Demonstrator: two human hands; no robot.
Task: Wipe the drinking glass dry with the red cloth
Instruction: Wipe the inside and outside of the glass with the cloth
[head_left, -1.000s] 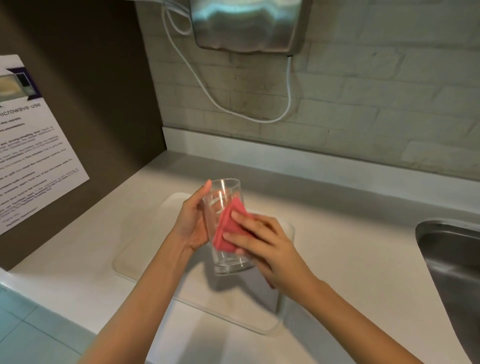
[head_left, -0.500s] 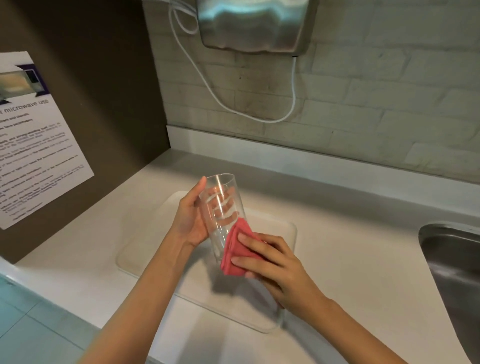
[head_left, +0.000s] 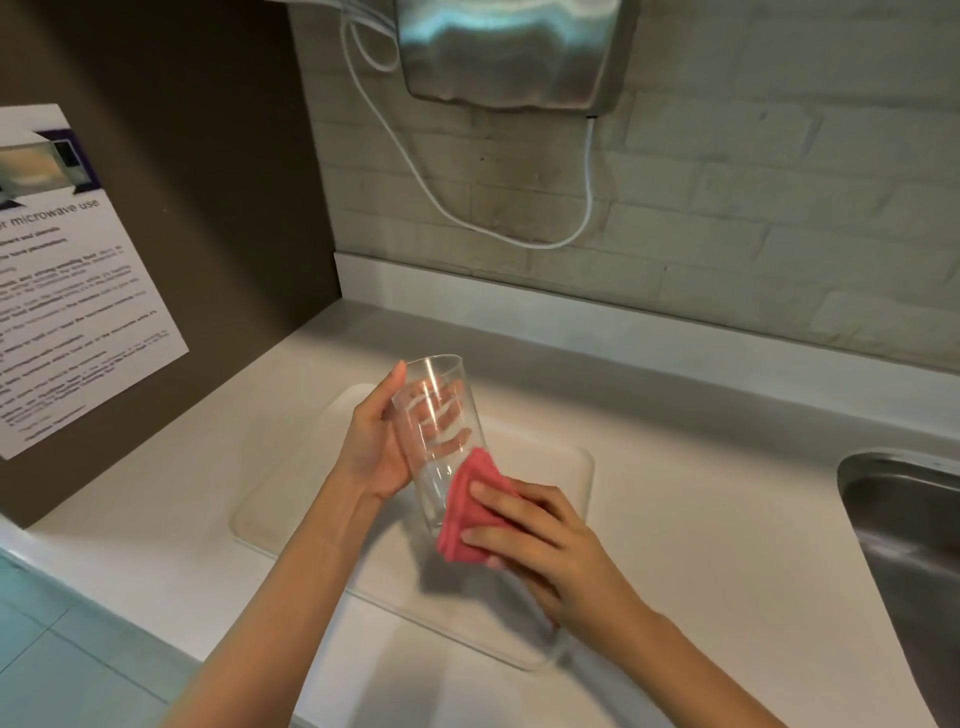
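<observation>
A clear drinking glass (head_left: 435, 415) is held tilted above the counter, its mouth pointing up and away. My left hand (head_left: 371, 441) wraps around its left and back side, fingers showing through the wall. My right hand (head_left: 540, 540) presses a folded red cloth (head_left: 467, 506) against the lower right of the glass, near its base. The base of the glass is partly hidden behind the cloth.
A white tray (head_left: 566, 467) lies on the pale counter (head_left: 727, 519) under my hands. A steel sink (head_left: 914, 545) is at the right edge. A metal hand dryer (head_left: 509, 52) with a white cable hangs on the tiled wall. A printed notice (head_left: 67, 291) is on the brown left panel.
The red cloth and my right hand have slid down the glass from its middle to near its base. The glass has tilted slightly more, its mouth leaning left.
</observation>
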